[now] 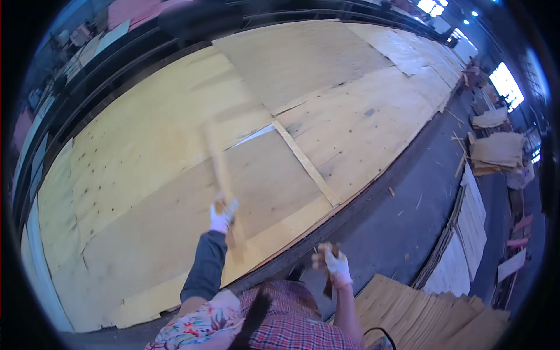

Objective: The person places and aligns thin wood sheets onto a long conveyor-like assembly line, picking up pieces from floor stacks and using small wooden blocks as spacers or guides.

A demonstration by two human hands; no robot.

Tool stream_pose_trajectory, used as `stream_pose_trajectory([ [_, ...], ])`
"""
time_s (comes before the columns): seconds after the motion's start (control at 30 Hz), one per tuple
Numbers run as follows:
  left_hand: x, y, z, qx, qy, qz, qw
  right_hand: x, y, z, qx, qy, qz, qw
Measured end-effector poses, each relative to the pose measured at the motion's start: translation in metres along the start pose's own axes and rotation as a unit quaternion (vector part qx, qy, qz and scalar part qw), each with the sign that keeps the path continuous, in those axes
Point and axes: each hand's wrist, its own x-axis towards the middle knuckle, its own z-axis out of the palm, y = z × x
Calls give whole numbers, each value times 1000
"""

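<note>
My left hand (223, 216), in a white glove with bare fingertips, grips a narrow veneer strip (219, 163) that is smeared by motion. The strip is held over a wide layer of wood veneer sheets (169, 134). Below the edge of that layer, my right hand (336, 265), gloved the same way, is closed round a thin brown piece (328, 287) whose kind I cannot make out. Another pale strip (306, 163) lies across the sheets, beside a darker veneer panel (256, 175). At the panel's far edge a white gap (255, 136) shows.
A pile of brown veneer pieces (420, 315) stands by my right side. Pale sheets (464, 245) are stacked behind it, and more bundles (499, 151) lie farther right. Wood scraps (392, 191) litter the grey floor (402, 216). Dark rails (122, 76) run along the far side.
</note>
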Motion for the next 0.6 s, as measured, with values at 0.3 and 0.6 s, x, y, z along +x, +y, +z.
stream_pose_trajectory([
  [0.3, -53, 241, -132, -523, -360, -184, 750, 151, -90, 67, -102, -139, -153, 973],
  [0.6, -36, 227, -81, -519, -32, -437, 734, 174, -112, 93, -391, -247, -299, 835],
])
